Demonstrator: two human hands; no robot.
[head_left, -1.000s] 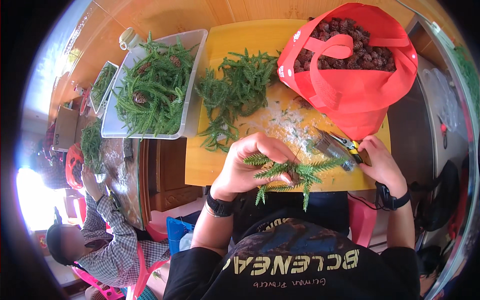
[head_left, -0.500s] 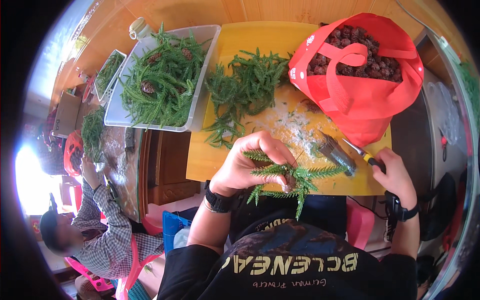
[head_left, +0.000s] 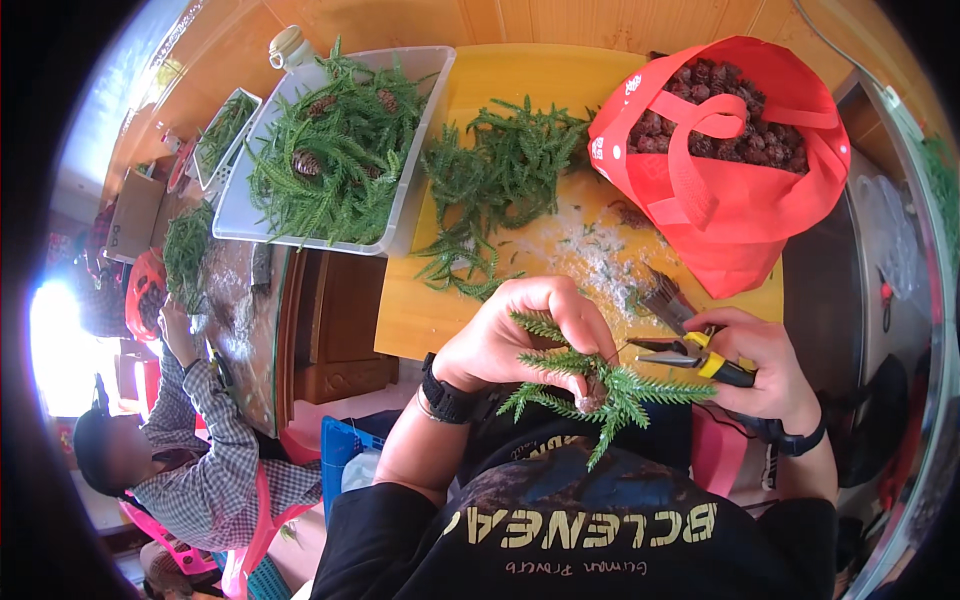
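Observation:
Pinched in the fingers of my left hand (head_left: 525,325) is a green artificial pine sprig (head_left: 640,388) with a small brown pine cone (head_left: 592,393) at its centre. Thin wire (head_left: 624,350) sticks up from the cone beside my fingertips. My right hand (head_left: 765,362) grips yellow-and-black pliers (head_left: 722,368). Their jaws are apart and point left at the wire; whether they touch it I cannot tell. Just behind the pliers a bundle of thin dark wires (head_left: 666,298) lies on the yellow table (head_left: 500,75), partly covered by my right hand.
A red bag (head_left: 725,255) full of pine cones (head_left: 745,140) stands at the back right. Loose pine sprigs (head_left: 515,165) and white flakes (head_left: 600,255) cover the table's middle. Left is a clear bin (head_left: 400,215) of greenery. A co-worker in a checked shirt (head_left: 220,425) sits far left.
My right hand has brought the pliers left, close to the sprig, and their jaws have spread. My left hand has shifted slightly right with the sprig. The view has moved a little.

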